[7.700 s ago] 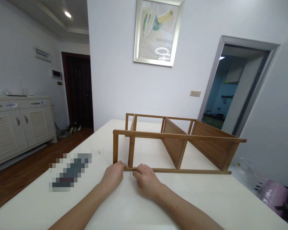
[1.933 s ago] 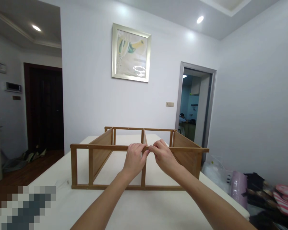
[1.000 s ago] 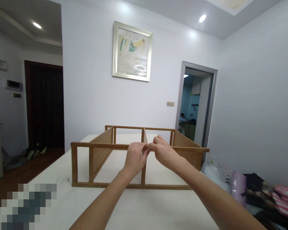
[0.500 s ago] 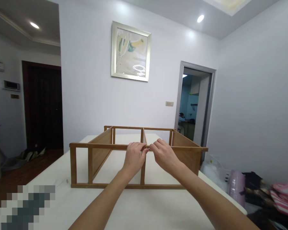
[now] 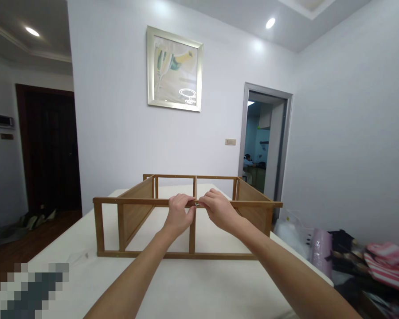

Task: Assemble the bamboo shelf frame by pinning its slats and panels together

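A brown wooden shelf frame [image 5: 133, 201] lies on its side across the white table [image 5: 199, 288], with plank panels inside it. My left hand [image 5: 178, 213] grips the frame's near top rail where the middle upright meets it. My right hand [image 5: 217, 209] pinches a small metal piece [image 5: 197, 204] against that same joint, fingertips almost touching the left hand's. What the small piece is stays too tiny to tell.
A blurred dark object [image 5: 29, 288] lies on the table's near left corner. Right of the table sit plastic bags, a purple roll [image 5: 320, 248] and striped cloth [image 5: 385, 263]. An open doorway [image 5: 264, 146] is behind, with a person far inside.
7.7 s ago both hands were at the frame's lower left rail; now they work at the middle joint of the top rail. Over the last second they hardly moved; the view drifted right.
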{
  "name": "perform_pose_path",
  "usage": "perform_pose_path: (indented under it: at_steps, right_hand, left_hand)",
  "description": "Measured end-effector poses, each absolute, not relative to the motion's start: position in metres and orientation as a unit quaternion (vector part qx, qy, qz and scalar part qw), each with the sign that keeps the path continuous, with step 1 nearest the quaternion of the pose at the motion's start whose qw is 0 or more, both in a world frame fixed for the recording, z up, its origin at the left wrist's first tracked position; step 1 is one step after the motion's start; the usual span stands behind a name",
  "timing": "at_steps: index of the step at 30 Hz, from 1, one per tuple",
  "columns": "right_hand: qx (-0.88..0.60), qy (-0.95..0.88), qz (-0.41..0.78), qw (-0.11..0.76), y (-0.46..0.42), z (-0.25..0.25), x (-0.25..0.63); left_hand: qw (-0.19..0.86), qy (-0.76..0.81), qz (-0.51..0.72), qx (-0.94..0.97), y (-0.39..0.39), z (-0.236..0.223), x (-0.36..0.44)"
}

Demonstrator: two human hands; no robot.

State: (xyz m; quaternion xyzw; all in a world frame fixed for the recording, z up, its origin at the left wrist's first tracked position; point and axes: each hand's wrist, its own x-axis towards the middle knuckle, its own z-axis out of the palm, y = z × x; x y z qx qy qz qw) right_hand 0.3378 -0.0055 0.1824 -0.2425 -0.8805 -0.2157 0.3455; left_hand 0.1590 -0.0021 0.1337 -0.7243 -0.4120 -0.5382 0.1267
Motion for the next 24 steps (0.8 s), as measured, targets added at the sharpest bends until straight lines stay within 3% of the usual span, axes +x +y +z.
perform_pose_path:
  at_steps: [7, 24]
  right_hand:
    - [-0.222, -0.903, -0.151, 0.336, -0.013, 0.194, 0.319]
    - [-0.260, -0.800, -0.284, 0.461, -0.037, 0.172, 0.397]
  left_hand:
    - [0.098, -0.413, -0.531, -0.734, 0.011, 0.140, 0.145]
    - [0.117, -0.489, -0.530, -0.683, 0.020, 0.145, 0.086]
